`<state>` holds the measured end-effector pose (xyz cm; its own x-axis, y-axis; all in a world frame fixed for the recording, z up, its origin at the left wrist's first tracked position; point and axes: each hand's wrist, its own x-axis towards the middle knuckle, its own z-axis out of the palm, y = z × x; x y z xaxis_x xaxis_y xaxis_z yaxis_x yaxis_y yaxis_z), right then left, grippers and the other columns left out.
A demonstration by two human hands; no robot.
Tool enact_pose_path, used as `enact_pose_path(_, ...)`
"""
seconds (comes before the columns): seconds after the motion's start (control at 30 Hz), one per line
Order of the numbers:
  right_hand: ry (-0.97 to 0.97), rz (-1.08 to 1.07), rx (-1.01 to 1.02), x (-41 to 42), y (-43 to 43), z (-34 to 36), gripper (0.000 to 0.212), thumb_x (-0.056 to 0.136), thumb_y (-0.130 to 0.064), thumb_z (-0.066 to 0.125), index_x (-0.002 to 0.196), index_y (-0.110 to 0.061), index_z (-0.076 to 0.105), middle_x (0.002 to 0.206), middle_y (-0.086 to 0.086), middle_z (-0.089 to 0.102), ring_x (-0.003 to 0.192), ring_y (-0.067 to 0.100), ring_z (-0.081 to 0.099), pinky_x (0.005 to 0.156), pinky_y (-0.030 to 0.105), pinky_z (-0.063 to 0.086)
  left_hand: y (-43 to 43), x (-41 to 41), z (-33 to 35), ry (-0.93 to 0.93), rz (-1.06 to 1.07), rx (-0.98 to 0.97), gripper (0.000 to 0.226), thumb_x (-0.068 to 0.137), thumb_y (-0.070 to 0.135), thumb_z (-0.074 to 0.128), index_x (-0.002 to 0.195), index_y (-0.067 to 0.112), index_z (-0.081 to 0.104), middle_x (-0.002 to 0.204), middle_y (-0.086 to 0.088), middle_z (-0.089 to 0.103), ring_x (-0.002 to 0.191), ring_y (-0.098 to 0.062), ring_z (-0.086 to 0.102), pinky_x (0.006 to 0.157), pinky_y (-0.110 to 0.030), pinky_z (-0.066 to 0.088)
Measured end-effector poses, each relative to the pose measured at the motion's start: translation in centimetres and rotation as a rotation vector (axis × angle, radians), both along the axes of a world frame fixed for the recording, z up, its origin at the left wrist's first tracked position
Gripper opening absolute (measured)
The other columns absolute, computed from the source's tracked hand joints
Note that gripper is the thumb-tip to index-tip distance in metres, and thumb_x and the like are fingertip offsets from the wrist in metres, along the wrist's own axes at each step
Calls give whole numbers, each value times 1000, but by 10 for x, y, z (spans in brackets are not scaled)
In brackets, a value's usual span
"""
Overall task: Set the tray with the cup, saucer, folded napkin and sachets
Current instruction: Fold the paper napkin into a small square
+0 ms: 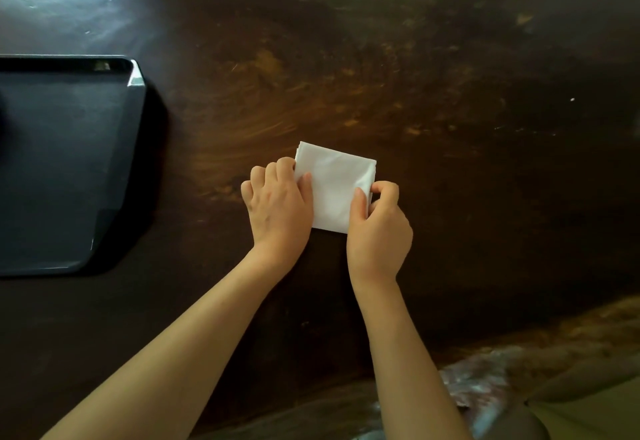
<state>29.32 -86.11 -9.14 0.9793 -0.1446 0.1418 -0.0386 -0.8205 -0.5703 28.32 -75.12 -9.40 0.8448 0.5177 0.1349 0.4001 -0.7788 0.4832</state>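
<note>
A white napkin (334, 186), folded into a small square, lies flat on the dark wooden table (381, 58) near its middle. My left hand (277, 207) grips the napkin's left edge, thumb on top and fingers curled under. My right hand (377, 224) pinches the right edge between thumb and bent forefinger. A black rectangular tray (136, 120) lies at the left, partly cut off by the frame; the part in view holds nothing. No cup, saucer or sachets are in view.
The table's front edge (519, 339) curves across the lower right. Below it show a patterned cloth (485, 380) and olive fabric (595, 408). Bright glare falls on the table's far left corner.
</note>
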Motion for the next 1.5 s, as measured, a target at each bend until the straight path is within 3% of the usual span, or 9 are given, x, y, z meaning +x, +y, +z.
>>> enact_pose_path(0.13, -74, -15, -42, -3, 3, 1, 23, 89, -17, 57, 110, -10, 51, 97, 7, 56, 71, 15, 55, 53, 22, 42, -1, -1, -2, 37, 21, -3, 25, 93, 28, 44, 111, 12, 49, 106, -9, 52, 99, -28, 40, 87, -37, 25)
enact_pose_path(0.23, -129, 72, -189, 1, 1, 1, 36, 87, -11, 58, 122, -10, 50, 119, 12, 54, 105, 23, 53, 81, 32, 47, 1, 0, 2, 45, -19, 2, 37, 91, 25, 46, 126, 15, 43, 119, -11, 47, 109, -28, 35, 91, -39, 26)
enact_pose_path(0.37, -15, 517, -376, 22, -10, 2, 54, 95, -30, 35, 145, -16, 23, 155, 9, 20, 143, 26, 13, 115, 45, 11, 11, -4, 0, 65, -425, 254, 51, 93, 28, 29, 142, 18, 31, 151, -8, 31, 141, -24, 21, 112, -44, 14)
enact_pose_path(0.57, 183, 727, -494, 44, -24, -9, 64, 94, -51, 9, 143, -20, -17, 157, 2, -16, 142, 14, -18, 113, 35, -14, 18, 3, -11, 178, -462, 220, 57, 94, 43, 10, 147, 23, 7, 155, 8, -3, 141, -7, -10, 116, -41, -8)
enact_pose_path(1.1, 184, 689, -565, 39, -32, -10, 73, 86, -58, -2, 143, -15, -19, 154, 4, -21, 141, 14, -20, 111, 42, -21, 34, 4, -9, 248, -409, 191, 64, 92, 55, 10, 147, 25, -4, 157, 6, -5, 141, -5, -10, 115, -42, -13)
enact_pose_path(1.2, 163, 638, -560, 36, -32, -13, 72, 86, -59, -1, 141, -15, -19, 152, 3, -21, 140, 14, -21, 111, 43, -20, 42, -7, -1, 231, -243, 84, 61, 95, 48, 16, 148, 21, 3, 158, 2, 3, 144, -10, -4, 116, -39, -9)
enact_pose_path(1.3, 162, 627, -528, 33, -31, -12, 73, 89, -58, 5, 145, -16, -14, 156, 3, -16, 141, 14, -20, 111, 43, -19, 37, -34, 19, -12, 47, -173, 52, 95, 31, 40, 144, 17, 28, 149, -3, 36, 137, -17, 31, 112, -33, 23)
enact_pose_path(1.4, 198, 607, -326, 38, -29, 1, 72, 91, -58, 18, 148, -17, 4, 159, 3, -2, 143, 14, -12, 111, 42, -14, 13, -60, 46, -97, 258, -738, 44, 89, 17, 55, 131, 28, 44, 123, 8, 55, 103, -7, 59, 85, -25, 50)
enact_pose_path(1.5, 19, 499, -103, 52, -25, 24, 52, 96, -42, 33, 140, -16, 35, 152, 4, 31, 141, 18, 21, 112, 36, 15, -10, -67, 58, 37, 454, -1434, 52, 85, 9, 61, 132, 23, 44, 118, 0, 57, 91, -14, 64, 80, -30, 56)
